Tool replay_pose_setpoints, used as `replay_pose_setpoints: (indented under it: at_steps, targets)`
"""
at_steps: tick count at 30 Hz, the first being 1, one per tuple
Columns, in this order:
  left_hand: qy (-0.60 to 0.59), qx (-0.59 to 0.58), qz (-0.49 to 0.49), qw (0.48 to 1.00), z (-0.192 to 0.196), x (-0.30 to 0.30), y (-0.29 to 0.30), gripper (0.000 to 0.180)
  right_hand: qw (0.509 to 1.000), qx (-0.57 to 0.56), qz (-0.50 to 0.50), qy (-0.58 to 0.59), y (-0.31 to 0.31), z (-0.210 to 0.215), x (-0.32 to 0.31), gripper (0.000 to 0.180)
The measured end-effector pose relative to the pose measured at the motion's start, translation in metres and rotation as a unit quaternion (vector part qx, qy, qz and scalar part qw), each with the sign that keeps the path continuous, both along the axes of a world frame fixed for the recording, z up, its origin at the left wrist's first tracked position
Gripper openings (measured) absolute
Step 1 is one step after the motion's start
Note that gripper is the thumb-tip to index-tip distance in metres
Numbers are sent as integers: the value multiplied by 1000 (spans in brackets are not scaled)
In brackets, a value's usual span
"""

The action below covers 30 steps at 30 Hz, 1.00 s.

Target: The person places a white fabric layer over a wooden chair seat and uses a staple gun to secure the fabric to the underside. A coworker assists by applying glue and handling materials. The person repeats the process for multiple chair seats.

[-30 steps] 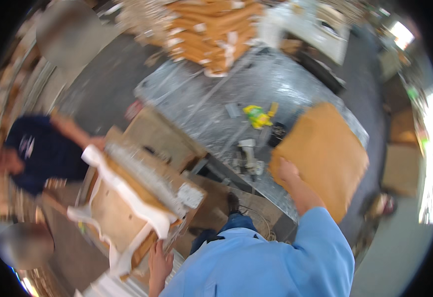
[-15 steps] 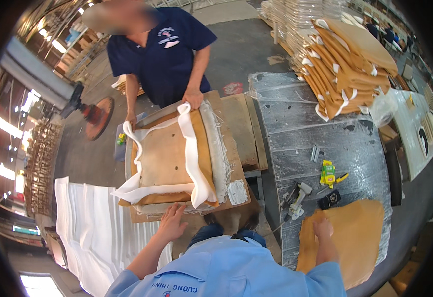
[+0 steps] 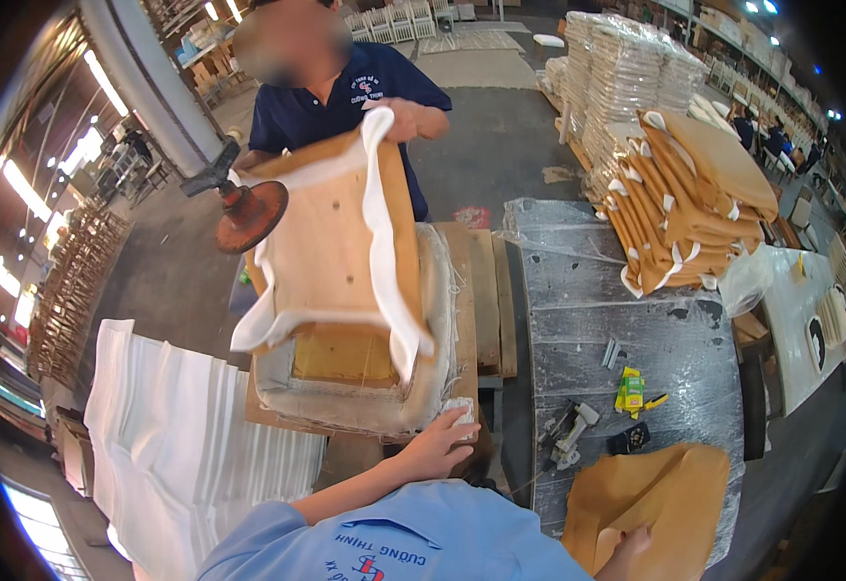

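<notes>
step: I steady padded seat frame [image 3: 346,387] | left hand [image 3: 439,443] fingers curled on its near corner | right hand [image 3: 626,544] flat on brown panel [image 3: 650,494], fingers unclear | next: firm grip

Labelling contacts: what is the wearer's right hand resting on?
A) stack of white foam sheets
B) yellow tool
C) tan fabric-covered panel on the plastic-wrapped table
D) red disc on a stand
C: the right hand lies on the tan fabric-covered panel at the near end of the plastic-wrapped table, apart from the yellow tool.
</notes>
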<state>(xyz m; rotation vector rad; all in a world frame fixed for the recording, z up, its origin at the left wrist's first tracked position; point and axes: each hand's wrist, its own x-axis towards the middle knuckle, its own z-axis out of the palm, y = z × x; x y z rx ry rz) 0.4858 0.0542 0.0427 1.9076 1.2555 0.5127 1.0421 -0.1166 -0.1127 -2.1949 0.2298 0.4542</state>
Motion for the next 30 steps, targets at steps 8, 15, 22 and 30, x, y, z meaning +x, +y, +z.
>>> replay_pose_setpoints:
  at_steps: [8, 15, 22, 30]
  targets:
    - [233, 85, 180, 952, -38, -5, 40, 75, 985, 156, -77, -13, -24, 31, 8, 47]
    - [225, 84, 176, 955, -44, -22, 26, 75, 975, 214, -62, -9, -4, 37, -15, 42]
    - [210, 94, 199, 953, -40, -28, 20, 76, 968, 240, -66, -31, 15, 45, -24, 37]
    - [191, 76, 212, 955, -36, -40, 11, 84, 957, 250, -86, -123, 30, 76, -8, 32]
